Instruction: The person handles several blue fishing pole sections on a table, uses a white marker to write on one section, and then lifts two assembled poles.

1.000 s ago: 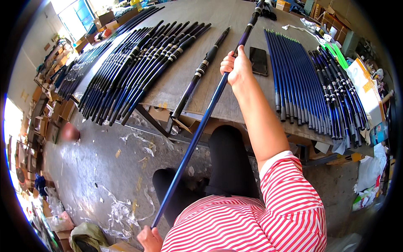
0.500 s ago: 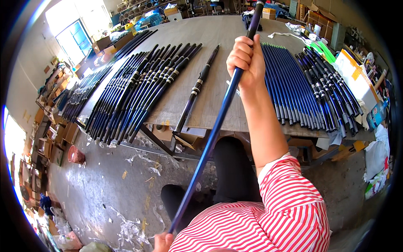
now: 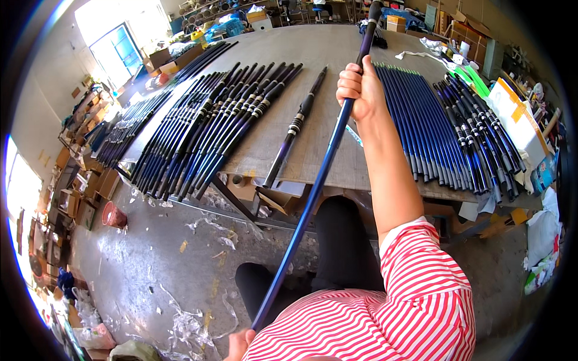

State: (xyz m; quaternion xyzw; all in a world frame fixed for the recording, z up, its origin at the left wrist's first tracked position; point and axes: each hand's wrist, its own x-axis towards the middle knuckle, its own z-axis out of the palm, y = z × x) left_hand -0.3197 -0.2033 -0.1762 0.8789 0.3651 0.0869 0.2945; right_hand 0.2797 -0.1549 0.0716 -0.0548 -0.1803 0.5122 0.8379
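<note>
A long blue fishing rod (image 3: 308, 210) with a dark, thicker far end slants across the view, from the far side of the table down to my body. My right hand (image 3: 362, 90) is wrapped round its upper part, above the table. At the lower edge my left hand (image 3: 239, 344) is closed on the rod's near end; part of that hand is cut off by the picture's edge. To the left of the held rod, a single dark rod with a ringed reel seat (image 3: 295, 125) lies on the table (image 3: 337, 159), apart from the others.
Many dark rods (image 3: 208, 129) lie side by side on the table's left. Blue rod sections (image 3: 421, 129) and a dark bundle of rods (image 3: 481, 135) lie on the right. A red basket (image 3: 113, 215) and plastic scraps (image 3: 186, 328) are on the floor. Boxes (image 3: 475, 39) stand behind.
The whole scene has shifted slightly to the right in the view. Both hands keep their grip on the rod, which has barely moved relative to my body.
</note>
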